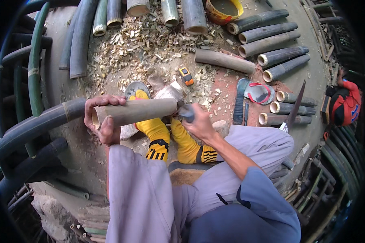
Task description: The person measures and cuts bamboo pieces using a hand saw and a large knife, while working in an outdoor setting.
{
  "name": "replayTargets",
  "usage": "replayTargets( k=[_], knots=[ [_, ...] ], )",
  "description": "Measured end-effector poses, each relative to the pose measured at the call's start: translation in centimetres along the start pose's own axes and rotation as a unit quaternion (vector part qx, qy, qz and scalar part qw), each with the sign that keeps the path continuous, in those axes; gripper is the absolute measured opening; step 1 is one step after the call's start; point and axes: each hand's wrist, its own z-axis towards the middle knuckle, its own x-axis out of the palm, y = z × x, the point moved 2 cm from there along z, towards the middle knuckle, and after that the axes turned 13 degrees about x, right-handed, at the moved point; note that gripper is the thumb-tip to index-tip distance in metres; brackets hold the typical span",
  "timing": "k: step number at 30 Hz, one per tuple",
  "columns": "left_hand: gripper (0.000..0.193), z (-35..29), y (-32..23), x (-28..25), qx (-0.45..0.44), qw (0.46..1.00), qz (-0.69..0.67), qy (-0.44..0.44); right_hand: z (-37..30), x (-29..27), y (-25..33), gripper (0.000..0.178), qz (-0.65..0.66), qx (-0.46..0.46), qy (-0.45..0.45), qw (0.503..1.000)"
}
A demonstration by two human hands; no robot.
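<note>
My left hand (105,121) is closed round the left end of a short, pale bamboo tube (140,111), thumb below and fingers above. The tube lies nearly level across my yellow-socked feet, its hollow end facing left. At its right end my right hand (199,123) is closed round a dark tool handle (186,112). The rest of that tool is hidden or too blurred to make out. Just beyond the tube is a pale block (169,91), partly covered by the tube.
Wood chips (146,44) litter the ground ahead, with a yellow-black tape measure (186,76) among them. Cut bamboo tubes (271,34) lie at the right and along the back. A sandal (258,92) and an upright dark blade (297,106) are right. Another person (346,103) sits far right.
</note>
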Motion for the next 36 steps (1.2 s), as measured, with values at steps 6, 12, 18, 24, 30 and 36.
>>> replayTargets(
  k=[6, 12, 18, 24, 30, 36],
  knots=[
    [0.049, 0.9, 0.5, 2.9, -0.056, 0.960, 0.150, -0.230, 0.9, 0.0, -0.7, 0.038, -0.042, 0.131, 0.089, 0.987],
    [0.037, 1.4, 0.1, 2.3, 0.054, 0.949, 0.012, -0.309, -0.3, -1.5, 4.1, 0.046, 0.029, 0.048, 0.028, 0.998],
    [0.027, 0.8, 0.6, 2.4, 0.059, 0.958, 0.079, -0.270, -0.5, -0.5, 2.6, 0.041, 0.079, -0.097, -0.094, 0.988],
    [0.027, 1.1, 0.3, 4.5, 0.047, 0.964, 0.129, -0.227, 1.0, -0.8, 0.9, 0.036, -0.036, 0.132, 0.068, 0.988],
    [0.031, 0.2, 0.0, 1.7, 0.068, 0.983, 0.070, -0.153, -0.5, -2.7, 7.3, 0.037, 0.072, -0.073, -0.107, 0.989],
    [0.031, 0.1, 0.1, 2.7, 0.066, 0.991, 0.051, -0.101, 0.4, 0.7, -2.2, 0.035, -0.071, 0.118, 0.062, 0.988]
  ],
)
